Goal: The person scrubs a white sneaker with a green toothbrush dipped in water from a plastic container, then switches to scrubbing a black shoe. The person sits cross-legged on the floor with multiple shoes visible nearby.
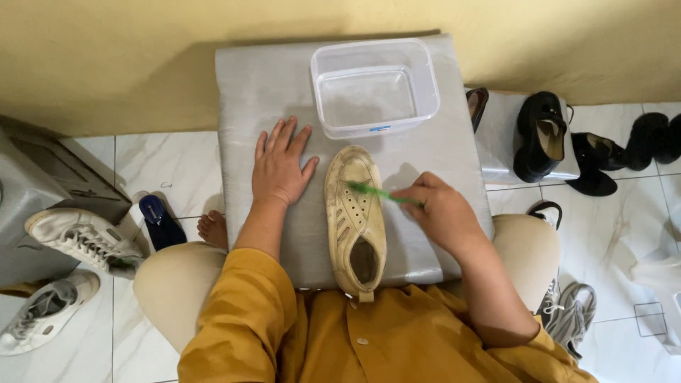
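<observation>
A dirty cream sneaker [355, 220] lies toe-away on a grey cushion [255, 85] across my lap. My right hand [438, 211] grips a green toothbrush [376, 191], whose head rests on the sneaker's laces area. To the left of the shoe, my left hand [281, 164] lies flat on the cushion with fingers spread, holding nothing. A clear plastic tub [374, 86] with a little water stands just beyond the shoe's toe.
White sneakers [78, 237] and a dark blue slipper [159, 221] lie on the tiled floor at left, beside a grey box [42, 177]. Black shoes [543, 135] sit at right, a grey sneaker [567, 315] by my right knee. Behind the cushion rises a yellow wall [106, 57].
</observation>
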